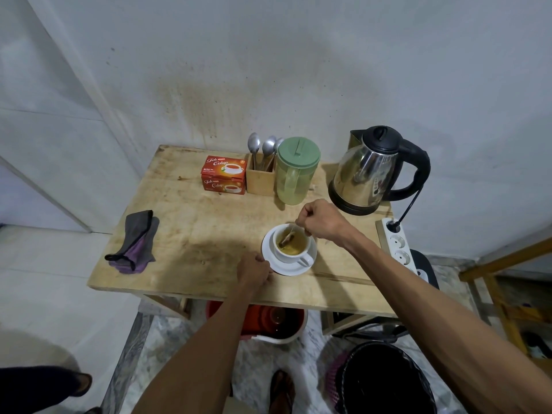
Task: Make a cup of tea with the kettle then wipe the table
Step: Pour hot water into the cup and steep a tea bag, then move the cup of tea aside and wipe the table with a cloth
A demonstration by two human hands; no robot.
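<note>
Now pinching teabag string [289,234] in right grip [318,221], clasping saucer [287,269] in left grip [254,271]. Behind, along bench's [194,234] back edge: jug [294,174], kettle [367,171].

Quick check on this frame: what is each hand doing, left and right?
Left hand: grips the rim of the saucer.
Right hand: pinches the tea bag string above the cup.

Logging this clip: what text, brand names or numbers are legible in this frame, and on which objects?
"Teh Celup": top face of the red tea box.
"Teh Celup": front face of the same box.
Smaller print on the box: too small to read.
Marks on the electric kettle: blurred, unreadable.
No other legible text.
</note>
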